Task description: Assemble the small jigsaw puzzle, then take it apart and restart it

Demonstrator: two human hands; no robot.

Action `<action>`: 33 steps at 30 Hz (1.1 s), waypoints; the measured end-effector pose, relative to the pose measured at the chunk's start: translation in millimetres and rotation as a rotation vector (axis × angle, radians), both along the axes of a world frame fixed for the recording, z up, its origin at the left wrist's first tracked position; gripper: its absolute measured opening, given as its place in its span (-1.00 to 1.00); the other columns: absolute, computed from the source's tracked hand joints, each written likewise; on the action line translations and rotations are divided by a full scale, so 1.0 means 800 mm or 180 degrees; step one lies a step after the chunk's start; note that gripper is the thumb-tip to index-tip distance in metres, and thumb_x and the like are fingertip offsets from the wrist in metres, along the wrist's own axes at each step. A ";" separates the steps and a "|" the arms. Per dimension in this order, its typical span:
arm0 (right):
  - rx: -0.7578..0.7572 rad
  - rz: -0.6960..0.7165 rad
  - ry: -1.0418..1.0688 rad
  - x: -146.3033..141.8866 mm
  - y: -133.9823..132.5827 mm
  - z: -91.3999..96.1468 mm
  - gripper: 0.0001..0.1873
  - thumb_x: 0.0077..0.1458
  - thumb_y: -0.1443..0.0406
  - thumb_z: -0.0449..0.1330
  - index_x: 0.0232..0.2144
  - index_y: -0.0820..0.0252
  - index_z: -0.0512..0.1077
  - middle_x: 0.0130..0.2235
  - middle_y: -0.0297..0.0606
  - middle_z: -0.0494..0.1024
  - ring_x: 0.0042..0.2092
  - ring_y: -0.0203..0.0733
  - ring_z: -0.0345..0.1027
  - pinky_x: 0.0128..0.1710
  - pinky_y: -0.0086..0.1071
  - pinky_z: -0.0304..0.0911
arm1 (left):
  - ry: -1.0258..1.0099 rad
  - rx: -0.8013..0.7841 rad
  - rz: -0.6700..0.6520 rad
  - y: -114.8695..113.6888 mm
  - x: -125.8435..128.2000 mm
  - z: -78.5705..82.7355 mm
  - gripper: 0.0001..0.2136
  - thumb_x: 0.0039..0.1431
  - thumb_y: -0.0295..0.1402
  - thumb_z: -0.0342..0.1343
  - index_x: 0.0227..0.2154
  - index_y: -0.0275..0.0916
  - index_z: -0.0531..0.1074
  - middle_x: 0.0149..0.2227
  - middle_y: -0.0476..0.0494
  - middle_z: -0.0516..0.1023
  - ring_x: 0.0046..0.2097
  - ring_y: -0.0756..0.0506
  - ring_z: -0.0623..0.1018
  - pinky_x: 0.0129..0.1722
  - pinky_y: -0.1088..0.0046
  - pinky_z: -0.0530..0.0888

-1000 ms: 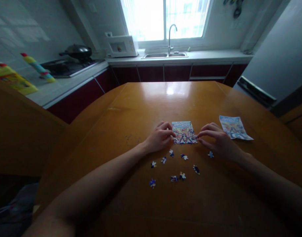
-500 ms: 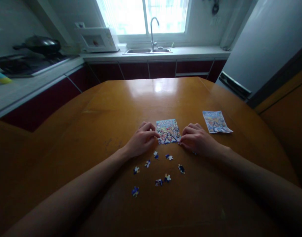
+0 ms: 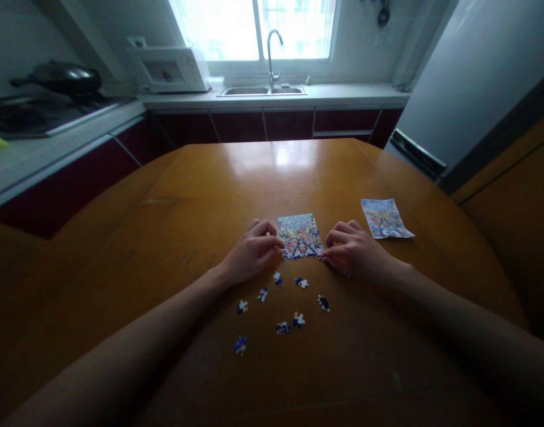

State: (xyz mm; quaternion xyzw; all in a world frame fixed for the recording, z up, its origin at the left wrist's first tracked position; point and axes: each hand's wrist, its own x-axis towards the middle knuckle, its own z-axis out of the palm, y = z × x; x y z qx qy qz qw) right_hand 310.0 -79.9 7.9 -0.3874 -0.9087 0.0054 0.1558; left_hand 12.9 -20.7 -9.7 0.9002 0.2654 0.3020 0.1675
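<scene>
A partly joined jigsaw puzzle (image 3: 299,234) with a colourful, crowded picture lies flat in front of me, its near edge uneven with tabs. My left hand (image 3: 253,249) is at its lower left corner, fingers curled and fingertips closed on the edge. At the lower right corner, my right hand (image 3: 358,252) pinches the border; its fingers hide whether a separate piece is between them. Several loose pieces lie nearer to me, among them a blue-and-white piece (image 3: 302,283), a dark piece (image 3: 324,303) and a blue piece (image 3: 240,345).
A creased picture sheet (image 3: 386,218) lies to the right on the wooden table (image 3: 236,184). Beyond the table are a counter with a sink (image 3: 247,91), a microwave (image 3: 169,70) and a wok (image 3: 67,78) on the stove. A fridge (image 3: 467,89) stands at the right.
The whole view has shifted slightly, so everything appears a little further left. Both hands keep their places at the puzzle's lower corners, and the loose pieces lie as before.
</scene>
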 end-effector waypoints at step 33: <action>-0.0252 -0.0042 0.0500 -0.006 0.002 -0.006 -0.74 0.18 0.46 0.14 -0.33 0.06 0.58 -0.16 -0.18 0.52 -0.09 -0.04 0.27 -0.10 -0.15 0.22 | -0.0101 0.0002 0.0016 -0.001 0.000 0.001 -0.78 0.23 -0.53 0.04 -0.31 -0.16 0.59 -0.26 -0.11 0.40 -0.13 -0.11 0.36 -0.11 0.30 0.36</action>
